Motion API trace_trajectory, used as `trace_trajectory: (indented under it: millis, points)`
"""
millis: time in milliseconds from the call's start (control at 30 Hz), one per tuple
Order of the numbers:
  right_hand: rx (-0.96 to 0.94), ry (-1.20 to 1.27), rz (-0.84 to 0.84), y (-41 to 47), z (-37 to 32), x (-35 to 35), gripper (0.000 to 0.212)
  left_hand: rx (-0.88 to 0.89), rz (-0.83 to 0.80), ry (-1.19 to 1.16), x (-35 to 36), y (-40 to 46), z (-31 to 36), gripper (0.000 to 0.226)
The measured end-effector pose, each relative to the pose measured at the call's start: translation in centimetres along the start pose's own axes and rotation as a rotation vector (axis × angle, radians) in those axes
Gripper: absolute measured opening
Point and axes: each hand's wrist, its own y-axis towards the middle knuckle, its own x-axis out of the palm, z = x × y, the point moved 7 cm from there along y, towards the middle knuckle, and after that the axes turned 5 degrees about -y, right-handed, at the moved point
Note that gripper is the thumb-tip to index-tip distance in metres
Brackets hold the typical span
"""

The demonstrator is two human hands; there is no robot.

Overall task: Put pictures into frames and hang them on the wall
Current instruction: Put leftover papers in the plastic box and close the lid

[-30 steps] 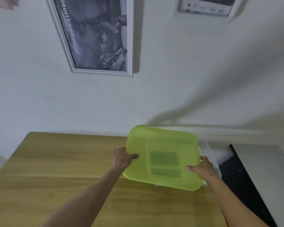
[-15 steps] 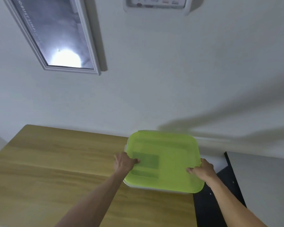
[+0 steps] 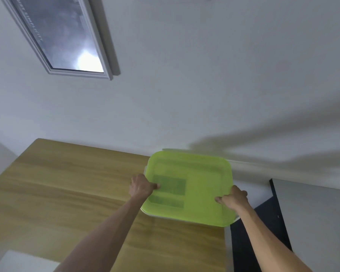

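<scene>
A green lid (image 3: 192, 185) on a pale box (image 3: 145, 169) is gripped at both sides, at the counter's (image 3: 67, 185) far right corner, against the wall (image 3: 204, 75). The left hand (image 3: 142, 186) is curled over the lid's 9 o'clock edge, thumb on top; the right hand (image 3: 233, 199) is wrapped round the edge at about 4 o'clock, thumb pressed on the lid. Dark rectangles are seen dimly through the lid. A framed picture (image 3: 63, 34) is hung on the wall at 11 o'clock, with glare on its glass.
</scene>
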Motion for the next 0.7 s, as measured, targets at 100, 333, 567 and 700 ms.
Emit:
trace_trajectory:
  millis: [100, 333, 567, 700]
  points:
    - [0.001, -0.058, -0.009, -0.2, -0.2, 0.0, 0.078, -0.024, 0.023, 0.024, -0.2, -0.2, 0.0, 0.062]
    - [-0.012, -0.140, -0.037, -0.4, -0.6, -0.2, 0.083, -0.023, 0.036, 0.059, -0.7, -0.6, 0.1, 0.061]
    - [-0.038, -0.149, -0.045, -1.1, -0.7, -0.4, 0.089, 0.081, 0.025, 0.132, -0.8, -0.2, 0.3, 0.059]
    - [-0.040, -0.155, -0.057, -1.4, -0.5, -0.4, 0.089, 0.105, -0.009, 0.172, -1.1, 0.2, 0.4, 0.056]
